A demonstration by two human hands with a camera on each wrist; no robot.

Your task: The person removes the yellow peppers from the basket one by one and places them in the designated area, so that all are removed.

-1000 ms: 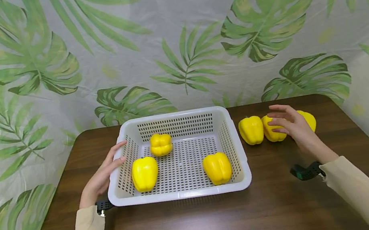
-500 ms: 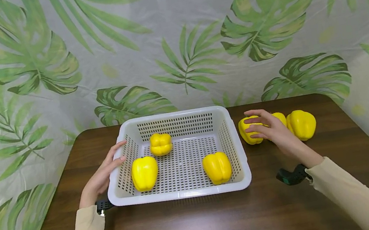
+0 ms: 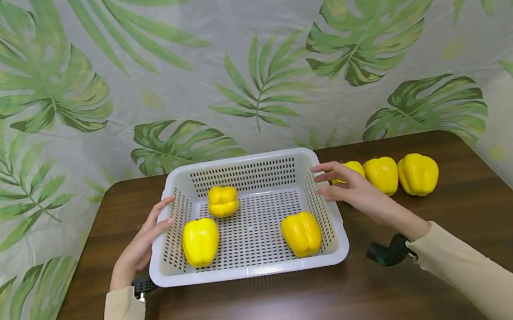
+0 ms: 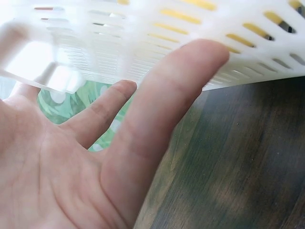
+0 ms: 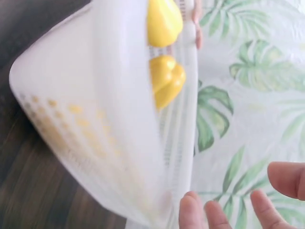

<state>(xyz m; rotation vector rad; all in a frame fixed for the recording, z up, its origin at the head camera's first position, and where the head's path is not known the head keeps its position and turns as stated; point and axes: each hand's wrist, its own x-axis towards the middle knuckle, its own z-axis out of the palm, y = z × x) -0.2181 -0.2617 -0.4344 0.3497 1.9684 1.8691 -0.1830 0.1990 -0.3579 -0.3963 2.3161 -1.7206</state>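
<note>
1. Basket (image 3: 249, 270) stands on the desk (image 3: 283, 319), mid-frame from the head view.
2. Inside I see the left pepper (image 3: 201, 243), the back pepper (image 3: 223, 201) and the right pepper (image 3: 302, 234), all yellow.
3. Left hand (image 3: 142, 240), at the left rim: fingers and thumb apart.
4. Right hand (image 3: 355, 188), at the right rim: fingers apart; whether it touches, I can't tell.
5. Three more peppers (image 3: 382, 175) sit right of centre, one partly behind that hand.
</note>
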